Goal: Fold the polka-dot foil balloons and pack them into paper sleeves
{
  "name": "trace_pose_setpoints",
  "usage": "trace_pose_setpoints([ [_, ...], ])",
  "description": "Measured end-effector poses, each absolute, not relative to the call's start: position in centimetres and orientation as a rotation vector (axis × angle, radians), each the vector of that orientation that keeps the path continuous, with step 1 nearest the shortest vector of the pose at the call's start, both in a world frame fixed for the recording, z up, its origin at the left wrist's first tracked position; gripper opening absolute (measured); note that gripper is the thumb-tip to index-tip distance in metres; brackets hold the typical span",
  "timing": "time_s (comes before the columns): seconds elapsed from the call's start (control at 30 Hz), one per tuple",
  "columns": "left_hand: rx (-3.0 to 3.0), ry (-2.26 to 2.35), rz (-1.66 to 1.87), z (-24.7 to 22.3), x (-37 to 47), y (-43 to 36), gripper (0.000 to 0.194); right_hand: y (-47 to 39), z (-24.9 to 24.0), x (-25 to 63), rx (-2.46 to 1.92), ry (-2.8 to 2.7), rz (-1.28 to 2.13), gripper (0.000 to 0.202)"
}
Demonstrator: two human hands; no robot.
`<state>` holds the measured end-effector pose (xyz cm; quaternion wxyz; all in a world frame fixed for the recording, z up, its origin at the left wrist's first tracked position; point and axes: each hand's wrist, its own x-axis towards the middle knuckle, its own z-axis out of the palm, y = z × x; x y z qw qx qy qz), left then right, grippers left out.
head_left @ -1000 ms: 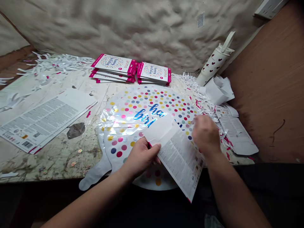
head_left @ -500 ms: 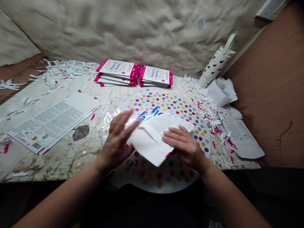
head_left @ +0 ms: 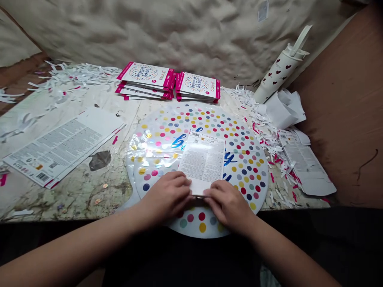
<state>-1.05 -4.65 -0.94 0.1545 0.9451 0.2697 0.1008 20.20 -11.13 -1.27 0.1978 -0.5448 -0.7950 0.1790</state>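
A white printed card sleeve (head_left: 204, 157) lies over a round foil balloon (head_left: 248, 159), its text and barcode side facing up. My left hand (head_left: 172, 195) grips the near left corner of the sleeve, fingers curled. At the near right corner, my right hand (head_left: 229, 203) holds the same edge between thumb and fingers. The balloon is flat, white with coloured dots and blue lettering partly covered by the sleeve. Its near rim hangs past the table edge.
Two stacks of pink-edged packs, left (head_left: 146, 76) and right (head_left: 199, 85), stand at the back. Flat printed card (head_left: 66, 147) lies left, more card (head_left: 305, 163) right. A heart-patterned tumbler (head_left: 278, 69) leans by the wall among paper shreds (head_left: 80, 77).
The sleeve has been turned from its plain white side to its printed side and squared up. Both hands have come to its near edge, and the left hand has closed on it.
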Motion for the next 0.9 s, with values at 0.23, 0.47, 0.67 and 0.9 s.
trace_pose_setpoints([
  [0.23, 2.506, 1.278, -0.030, 0.5, 0.8, -1.0, 0.029, -8.2, 0.0, 20.4, -1.805, -2.287, 0.354, 0.011],
  [0.47, 2.554, 1.369, 0.158, 1.5, -0.4, 0.1, 0.023, -8.2, 0.0, 18.9, -1.598, -2.867, 0.052, 0.050],
  [0.67, 1.423, 1.073, 0.145, 2.3, -1.3, -3.6, 0.035, -8.2, 0.5, 18.2, -1.475, -2.667, -0.464, 0.035],
  [0.9, 0.625, 1.065, 0.761, -0.4, 0.8, -5.1, 0.015, -9.9, -0.2, 16.4, -1.247, -2.343, -0.564, 0.026],
])
